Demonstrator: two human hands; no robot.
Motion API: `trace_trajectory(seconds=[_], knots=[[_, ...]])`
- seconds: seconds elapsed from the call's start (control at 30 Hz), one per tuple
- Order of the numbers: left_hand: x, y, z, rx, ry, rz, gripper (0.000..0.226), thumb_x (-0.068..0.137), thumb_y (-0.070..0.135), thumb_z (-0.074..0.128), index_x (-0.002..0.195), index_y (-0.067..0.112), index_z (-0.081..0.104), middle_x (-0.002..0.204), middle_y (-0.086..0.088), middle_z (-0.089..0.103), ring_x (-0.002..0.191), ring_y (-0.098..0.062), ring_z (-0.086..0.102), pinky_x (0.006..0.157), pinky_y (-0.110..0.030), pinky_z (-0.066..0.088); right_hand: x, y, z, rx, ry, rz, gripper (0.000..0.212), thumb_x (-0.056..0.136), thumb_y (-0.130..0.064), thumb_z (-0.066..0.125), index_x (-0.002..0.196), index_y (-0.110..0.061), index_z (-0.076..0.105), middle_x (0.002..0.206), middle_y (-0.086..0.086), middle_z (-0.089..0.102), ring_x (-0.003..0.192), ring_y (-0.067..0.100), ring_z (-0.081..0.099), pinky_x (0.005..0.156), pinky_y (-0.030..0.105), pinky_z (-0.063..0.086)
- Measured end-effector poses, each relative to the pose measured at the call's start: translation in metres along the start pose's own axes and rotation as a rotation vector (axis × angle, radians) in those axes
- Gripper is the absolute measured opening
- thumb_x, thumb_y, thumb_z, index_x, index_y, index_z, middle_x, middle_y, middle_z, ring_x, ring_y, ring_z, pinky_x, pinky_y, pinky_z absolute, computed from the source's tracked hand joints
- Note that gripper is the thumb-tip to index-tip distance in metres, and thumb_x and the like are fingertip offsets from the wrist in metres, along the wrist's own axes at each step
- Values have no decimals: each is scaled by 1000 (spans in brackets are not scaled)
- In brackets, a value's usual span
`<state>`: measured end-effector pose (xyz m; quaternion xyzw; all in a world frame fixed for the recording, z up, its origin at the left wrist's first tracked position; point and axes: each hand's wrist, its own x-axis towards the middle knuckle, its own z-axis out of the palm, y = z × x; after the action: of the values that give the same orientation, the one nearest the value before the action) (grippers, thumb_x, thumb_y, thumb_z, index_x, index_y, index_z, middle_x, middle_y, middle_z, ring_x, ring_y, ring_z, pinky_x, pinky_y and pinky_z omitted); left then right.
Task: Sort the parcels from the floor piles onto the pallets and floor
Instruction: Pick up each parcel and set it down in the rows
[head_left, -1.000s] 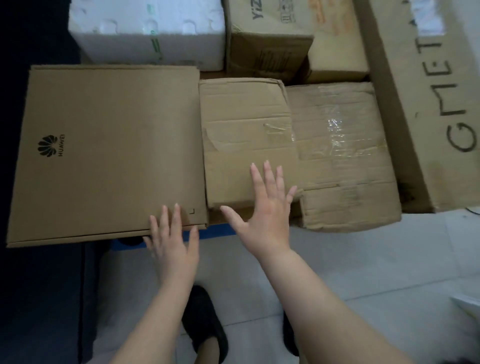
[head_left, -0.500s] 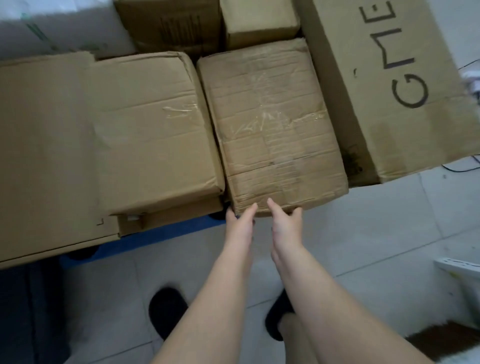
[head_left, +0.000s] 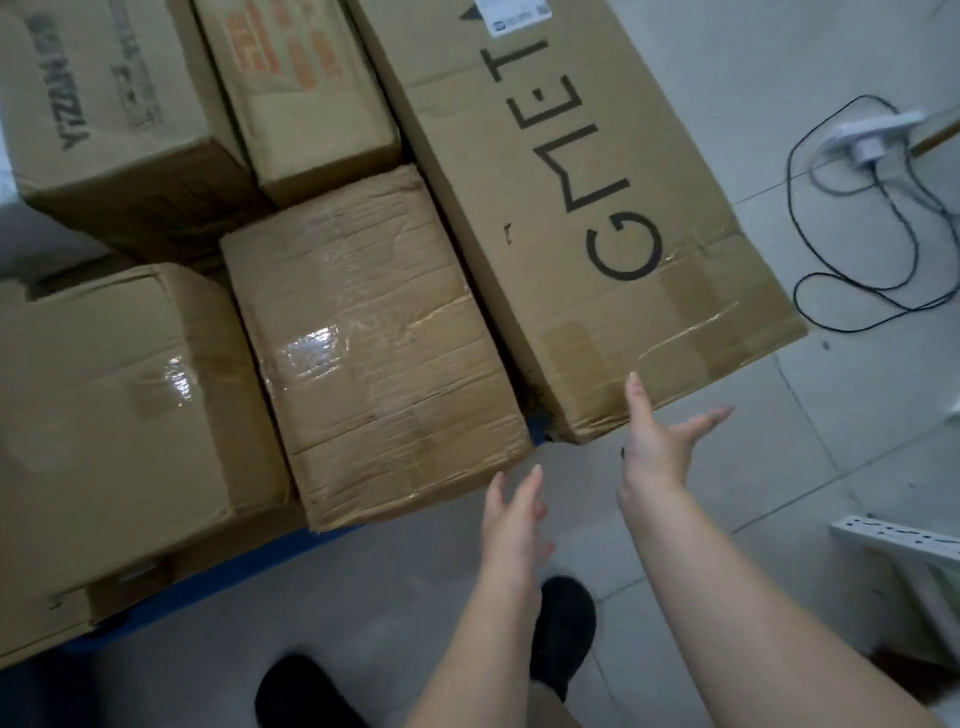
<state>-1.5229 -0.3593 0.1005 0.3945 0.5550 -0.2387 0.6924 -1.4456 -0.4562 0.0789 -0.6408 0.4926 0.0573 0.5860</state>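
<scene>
- Both hands are bare and hold nothing. The left hand (head_left: 511, 512) has straight fingers spread a little, reaching toward the near right corner of the taped box (head_left: 374, 343), close to it but not touching.
- The right hand (head_left: 657, 439) is spread wide, thumb up against the near edge of the long GMET box (head_left: 587, 208), the other fingers pointing right over bare floor; whether the thumb touches the cardboard I cannot tell.
- The taped box sits in the middle of the stack, its near edge overhanging the blue pallet (head_left: 249, 564), whose rim shows as a strip beneath.
- To its left, pressed side to side, lies a larger plain box (head_left: 114, 415), which also reaches past the pallet rim at its near edge.
- The long GMET box runs from far to near along the right side of the stack, flush against the taped box's right side; its near right corner juts out over the tiled floor (head_left: 753, 467).
- Far behind stand a YIZAN-printed box (head_left: 98, 98) and a box with orange print (head_left: 306, 88), packed tight with no gaps between them.
- Open floor lies near and to the right of the stack. A black cable (head_left: 810, 260) loops there from a white power strip (head_left: 872, 132) at the far right, well apart from the boxes.
- A white perforated rack (head_left: 904, 551) stands at the right edge, near.
- Two black shoes (head_left: 563, 629) stand on the tiles just near of the pallet.
</scene>
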Motion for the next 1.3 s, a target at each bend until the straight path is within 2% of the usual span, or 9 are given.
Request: trace_trajectory(seconds=[0.13, 0.3, 0.47, 0.57, 0.67, 0.83, 1.03, 1.17, 1.3], knots=[[10, 24, 64, -183, -84, -112, 69, 87, 39, 63, 145, 18, 32, 145, -10, 43, 125, -29, 49, 88, -51, 47, 31, -38, 4, -42, -5, 8, 112, 82, -28, 74, 150, -28, -16, 154, 13, 26, 134, 28, 40, 107, 34, 33], [34, 39, 86, -301, 99, -16, 43, 91, 17, 62, 131, 6, 50, 126, -15, 60, 102, -30, 62, 46, -29, 52, 27, -38, 27, -183, -89, 24, 113, 83, -21, 73, 149, -26, -19, 153, 15, 29, 128, 33, 47, 102, 36, 39], [19, 46, 74, 27, 319, -8, 48, 84, 23, 71, 124, 10, 49, 108, -9, 59, 102, -31, 59, 89, -47, 51, 17, -73, 15, -365, -72, 21, 123, 75, -23, 80, 150, -14, -16, 159, 16, 1, 146, 27, 11, 114, 36, 19], [4, 66, 68, 276, 488, 227, 65, 74, 15, 80, 129, 2, 47, 123, -16, 53, 116, -34, 52, 101, -44, 42, 29, -119, -4, -656, 34, -204, 120, 73, -35, 80, 151, -11, -8, 160, 14, -1, 147, 26, 2, 116, 42, 13], [11, 93, 80, 367, 434, 268, 76, 76, 17, 78, 140, 8, 39, 141, -15, 44, 129, -31, 43, 108, -40, 35, 67, -161, -6, -901, -30, -285, 117, 73, -49, 75, 152, -21, -8, 160, 10, -5, 147, 26, 0, 113, 57, 14], [45, 111, 102, 338, 430, 185, 76, 78, 20, 76, 143, 9, 38, 140, -12, 49, 126, -30, 48, 108, -41, 37, 117, -187, 18, -1064, -287, -139, 107, 75, -59, 68, 153, -21, 5, 159, 3, 15, 143, 27, 24, 110, 54, 30], [19, 101, 117, 340, 580, 47, 76, 71, 7, 80, 136, -5, 44, 136, -23, 51, 125, -36, 49, 109, -43, 34, 119, -214, -2, -1339, -541, -63, 99, 85, -49, 62, 153, -22, -5, 160, -1, 8, 144, 23, 19, 112, 49, 29], [-85, 140, 173, 306, 628, 154, 56, 89, 12, 63, 140, 2, 41, 142, -19, 45, 130, -35, 43, 107, -39, 32, 103, -320, -51, -1229, -785, -169, 76, 90, -39, 60, 152, -23, 18, 149, 0, 40, 133, 20, 43, 105, 27, 37], [-170, 198, 247, 377, 526, 300, 48, 96, 20, 54, 141, 11, 41, 141, -16, 45, 128, -32, 44, 102, -39, 37, 81, -445, -92, -1140, -801, -361, 58, 90, -31, 60, 143, -22, 40, 139, 4, 51, 126, 21, 49, 101, 31, 41]])
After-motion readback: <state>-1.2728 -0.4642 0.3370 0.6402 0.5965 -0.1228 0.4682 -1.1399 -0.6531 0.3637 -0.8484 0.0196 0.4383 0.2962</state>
